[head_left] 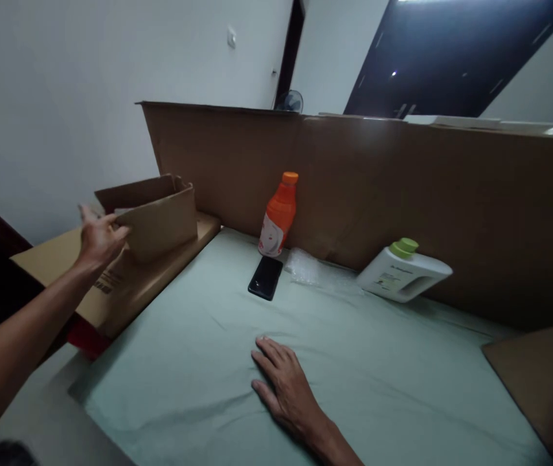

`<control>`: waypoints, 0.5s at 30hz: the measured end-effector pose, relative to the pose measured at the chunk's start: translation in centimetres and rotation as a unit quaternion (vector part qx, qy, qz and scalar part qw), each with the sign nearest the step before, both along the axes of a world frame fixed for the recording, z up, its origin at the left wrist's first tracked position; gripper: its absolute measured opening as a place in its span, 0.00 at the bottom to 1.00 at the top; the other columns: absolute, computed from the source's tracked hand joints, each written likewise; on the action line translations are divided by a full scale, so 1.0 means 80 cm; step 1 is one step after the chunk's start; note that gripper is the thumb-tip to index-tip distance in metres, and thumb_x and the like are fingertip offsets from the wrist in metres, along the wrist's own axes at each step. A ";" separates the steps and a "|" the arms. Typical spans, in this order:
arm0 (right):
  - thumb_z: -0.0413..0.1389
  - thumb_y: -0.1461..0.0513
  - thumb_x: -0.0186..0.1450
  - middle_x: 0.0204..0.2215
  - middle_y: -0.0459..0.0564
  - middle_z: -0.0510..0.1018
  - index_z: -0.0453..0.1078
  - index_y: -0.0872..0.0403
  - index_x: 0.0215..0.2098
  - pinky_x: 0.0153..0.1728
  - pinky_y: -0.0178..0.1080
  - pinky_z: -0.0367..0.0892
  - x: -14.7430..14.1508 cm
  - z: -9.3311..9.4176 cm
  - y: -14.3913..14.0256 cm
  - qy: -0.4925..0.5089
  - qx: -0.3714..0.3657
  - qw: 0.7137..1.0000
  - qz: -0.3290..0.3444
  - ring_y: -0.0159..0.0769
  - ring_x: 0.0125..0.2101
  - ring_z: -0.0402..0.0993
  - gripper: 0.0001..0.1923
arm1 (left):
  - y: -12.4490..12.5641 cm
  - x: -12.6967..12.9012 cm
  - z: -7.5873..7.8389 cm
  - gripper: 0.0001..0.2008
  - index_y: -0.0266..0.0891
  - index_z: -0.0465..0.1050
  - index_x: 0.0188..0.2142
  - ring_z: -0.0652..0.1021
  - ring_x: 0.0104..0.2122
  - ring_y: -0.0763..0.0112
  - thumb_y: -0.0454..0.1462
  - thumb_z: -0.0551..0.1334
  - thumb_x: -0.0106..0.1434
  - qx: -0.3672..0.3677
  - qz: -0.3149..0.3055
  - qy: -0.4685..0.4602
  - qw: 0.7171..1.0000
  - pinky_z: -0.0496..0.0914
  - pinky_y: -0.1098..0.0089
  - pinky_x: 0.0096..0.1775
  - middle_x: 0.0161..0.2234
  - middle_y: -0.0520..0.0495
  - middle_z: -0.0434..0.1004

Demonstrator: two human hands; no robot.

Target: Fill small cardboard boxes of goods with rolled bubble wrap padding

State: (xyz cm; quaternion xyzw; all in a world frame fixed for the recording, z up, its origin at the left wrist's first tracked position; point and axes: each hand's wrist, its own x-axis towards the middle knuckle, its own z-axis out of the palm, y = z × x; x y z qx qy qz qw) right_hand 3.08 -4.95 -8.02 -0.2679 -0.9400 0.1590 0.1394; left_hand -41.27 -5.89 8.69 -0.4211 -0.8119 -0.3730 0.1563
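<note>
Cardboard met the left hand [98, 238], whose open grip had its fingertips against the near flap of the small open box [160, 217] at the surface's left edge, holding nothing closed. That box stood on a flattened carton [125, 285], its long axis running away toward the tall cardboard wall [403, 188], so the left hand was much the nearer. Empty and spread flat, the right hand [286, 388] rested palm-down on the pale green sheet [393, 375], well apart from the black phone [265, 277], the orange bottle [279, 217] and the white jug [403, 272].

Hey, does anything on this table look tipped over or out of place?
The white jug with the green cap lies on its side against the cardboard wall. The orange bottle leans, not quite upright.
</note>
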 end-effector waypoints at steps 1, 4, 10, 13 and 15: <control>0.56 0.58 0.68 0.64 0.60 0.69 0.71 0.55 0.59 0.62 0.58 0.62 -0.001 -0.002 0.000 0.013 -0.006 1.000 0.000 0.52 0.64 0.63 0.22 | -0.029 0.012 -0.007 0.31 0.26 0.76 0.37 0.79 0.42 0.69 0.57 0.58 0.60 0.004 0.016 -0.015 1.000 0.68 0.56 0.58 0.65 0.35 0.61; 0.58 0.58 0.66 0.63 0.61 0.70 0.71 0.54 0.58 0.61 0.58 0.62 -0.004 -0.009 0.005 0.070 -0.039 0.997 -0.022 0.52 0.63 0.66 0.23 | -0.115 0.055 -0.028 0.22 0.37 0.77 0.32 0.78 0.30 0.75 0.54 0.64 0.53 0.020 0.019 -0.097 0.995 0.76 0.64 0.43 0.63 0.46 0.66; 0.63 0.52 0.61 0.67 0.63 0.63 0.55 0.54 0.71 0.62 0.58 0.62 0.020 0.021 -0.005 0.176 -0.154 0.969 -0.081 0.54 0.65 0.62 0.44 | -0.221 0.170 -0.058 0.06 0.56 0.79 0.30 0.79 0.28 0.64 0.48 0.64 0.60 0.020 -0.220 -0.093 0.971 0.73 0.69 0.29 0.27 0.60 0.79; 0.62 0.49 0.61 0.66 0.59 0.65 0.54 0.52 0.71 0.61 0.56 0.65 0.065 0.053 -0.033 0.195 -0.190 0.961 -0.050 0.55 0.63 0.65 0.45 | -0.236 0.229 -0.065 0.04 0.53 0.79 0.32 0.82 0.30 0.65 0.41 0.64 0.62 0.018 -0.311 -0.086 0.946 0.76 0.71 0.31 0.30 0.56 0.81; 0.60 0.48 0.63 0.65 0.58 0.67 0.57 0.51 0.70 0.60 0.55 0.67 0.101 0.068 -0.055 0.204 -0.201 0.955 -0.074 0.55 0.61 0.68 0.41 | -0.231 0.261 -0.071 0.05 0.49 0.78 0.32 0.83 0.34 0.65 0.36 0.63 0.63 0.020 -0.357 -0.082 0.930 0.77 0.72 0.36 0.30 0.53 0.81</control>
